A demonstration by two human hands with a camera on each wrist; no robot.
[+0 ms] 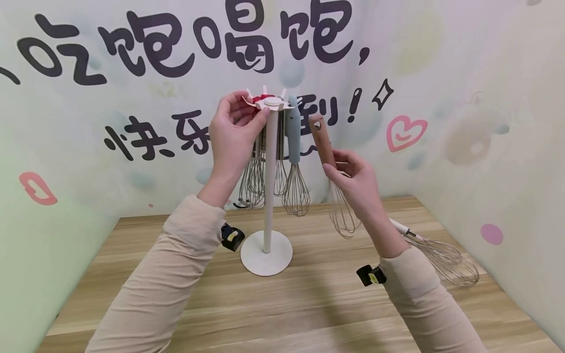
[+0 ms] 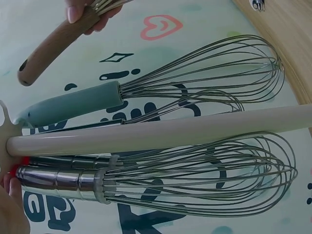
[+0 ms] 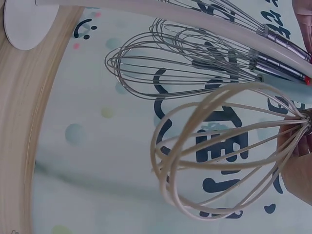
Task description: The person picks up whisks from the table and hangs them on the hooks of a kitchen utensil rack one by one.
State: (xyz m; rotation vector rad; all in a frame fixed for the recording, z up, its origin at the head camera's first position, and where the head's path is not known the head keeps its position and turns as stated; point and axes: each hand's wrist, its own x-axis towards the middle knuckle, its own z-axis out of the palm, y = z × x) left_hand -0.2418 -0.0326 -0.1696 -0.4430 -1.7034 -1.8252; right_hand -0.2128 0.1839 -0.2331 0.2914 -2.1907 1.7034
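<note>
A white hanging stand [image 1: 268, 201] rises from a round base, with a ring of hooks at its top. At that hook ring, my left hand [image 1: 233, 135] pinches the left edge between thumb and fingers, beside a red part. My right hand [image 1: 358, 185] holds a whisk with a wooden handle [image 1: 323, 143] by the lower handle, upright and slightly tilted, to the right of the stand and apart from it. A blue-handled whisk [image 1: 293, 139] hangs on the stand's right side. Metal-handled whisks [image 2: 63, 181] hang behind the post, their tops partly hidden by my left hand.
Another whisk with a white handle [image 1: 446, 257] lies on the wooden table [image 1: 212, 304] at the right, partly behind my right forearm. Behind stands a pale wall [image 1: 481, 162] with black lettering and a pink heart. A dark wrist camera [image 1: 232, 237] sits at my left cuff.
</note>
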